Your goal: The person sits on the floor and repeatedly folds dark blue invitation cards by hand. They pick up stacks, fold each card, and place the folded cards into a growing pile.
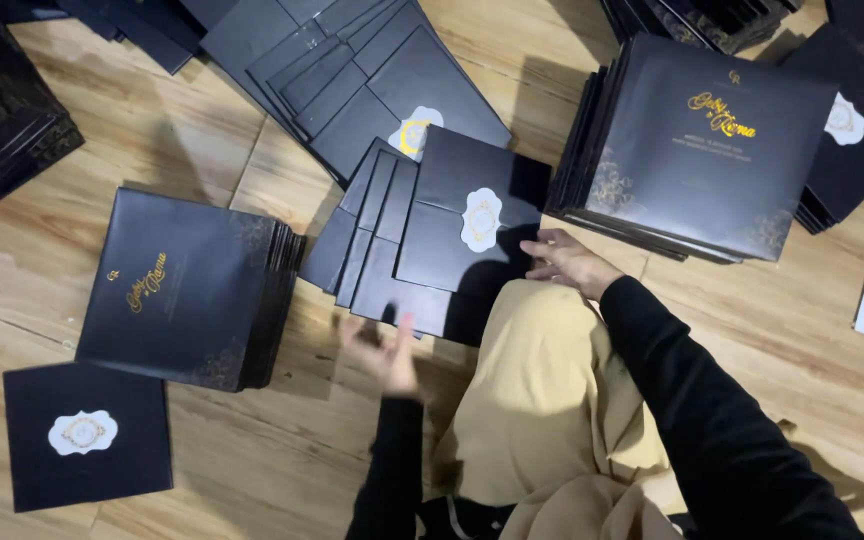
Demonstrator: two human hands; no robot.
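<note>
Fanned black envelopes (422, 235) at frame centre, likely light, stiff and slick; best gripped at an overhanging edge. Right hand (567, 262) resting on them, fingers loosely curled, holding nothing. Left hand (384, 352) below, spread wide, empty

The left hand (384, 352) sits just left of the frame's centre, at about seven o'clock from the middle; fingers spread and loosely curled, palm turned partly upward, blurred; its forearm, in a black sleeve, drops straight toward six o'clock. The right hand (567, 262) lies at about three o'clock from the centre, palm down, fingers pointing toward nine o'clock, slightly bent and parted; its black-sleeved arm runs off toward five o'clock, bent at the elbow, broadening as it nears the lower edge.
</note>
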